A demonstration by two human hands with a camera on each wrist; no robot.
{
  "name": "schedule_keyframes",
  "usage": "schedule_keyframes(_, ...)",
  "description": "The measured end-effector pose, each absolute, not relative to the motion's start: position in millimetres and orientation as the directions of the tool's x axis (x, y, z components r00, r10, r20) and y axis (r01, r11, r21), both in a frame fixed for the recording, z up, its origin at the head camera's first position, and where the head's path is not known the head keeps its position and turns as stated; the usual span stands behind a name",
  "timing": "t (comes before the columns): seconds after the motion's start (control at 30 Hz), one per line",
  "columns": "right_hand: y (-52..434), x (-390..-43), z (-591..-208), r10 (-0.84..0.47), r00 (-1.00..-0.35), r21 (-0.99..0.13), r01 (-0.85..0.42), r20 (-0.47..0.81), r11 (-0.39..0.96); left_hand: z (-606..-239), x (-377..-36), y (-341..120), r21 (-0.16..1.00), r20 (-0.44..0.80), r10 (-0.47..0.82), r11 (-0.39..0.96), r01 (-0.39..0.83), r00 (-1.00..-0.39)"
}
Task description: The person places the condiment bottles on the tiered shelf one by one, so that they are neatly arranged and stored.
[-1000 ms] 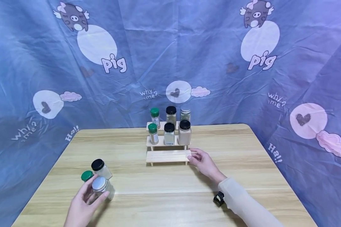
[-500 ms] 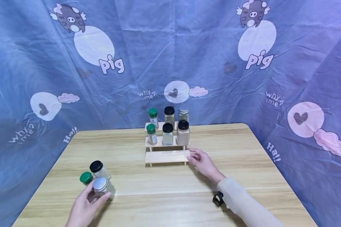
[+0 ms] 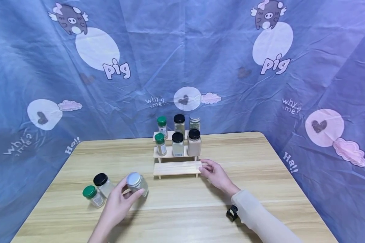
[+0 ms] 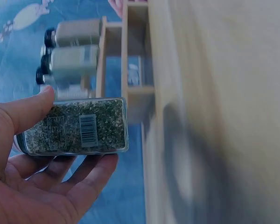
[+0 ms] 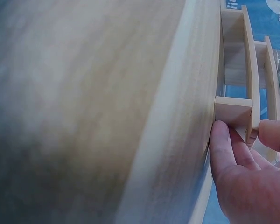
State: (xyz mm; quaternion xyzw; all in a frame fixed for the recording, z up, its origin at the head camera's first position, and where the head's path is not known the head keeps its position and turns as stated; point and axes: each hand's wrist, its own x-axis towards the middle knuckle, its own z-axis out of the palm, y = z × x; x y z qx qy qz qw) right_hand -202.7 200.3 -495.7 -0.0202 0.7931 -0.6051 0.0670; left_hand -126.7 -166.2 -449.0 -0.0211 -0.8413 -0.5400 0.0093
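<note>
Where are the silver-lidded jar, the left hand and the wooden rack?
silver-lidded jar (image 3: pixel 134 179), head view, on its lid.
left hand (image 3: pixel 118 206), head view, back of the hand.
wooden rack (image 3: pixel 176 167), head view, bare bottom step.

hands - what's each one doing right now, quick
Left hand: grips the silver-lidded spice jar, lifted off the table.
Right hand: pinches the end of the rack's bottom step.

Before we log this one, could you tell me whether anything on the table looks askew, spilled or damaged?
Nothing stands out. The silver-lidded jar is tilted only because the left hand holds it; the other jars stand upright, and the wooden rack, steadied by the right hand, sits level.
</note>
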Motion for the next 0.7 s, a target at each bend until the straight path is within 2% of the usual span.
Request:
schedule_keyframes(0.3, 200, -202, -494, -0.118, -0.99, -0.963, 0.042, -0.075, 0.267, -446, -164, -98, 0.933, 0.071, 0.096, 0.344, 0.1, -0.993)
schedule_keyframes(0.53, 199, -202, -494, -0.118, -0.99, -0.969, 0.051, -0.082, 0.243, -446, -179, -51, 0.905, 0.127, 0.149, 0.386, 0.176, -0.981)
schedule_keyframes(0.7, 198, -203, -495, -0.102, -0.991, -0.968, 0.062, -0.089, 0.242, -445, -186, -27, 0.889, 0.162, 0.138, 0.409, 0.205, -0.977)
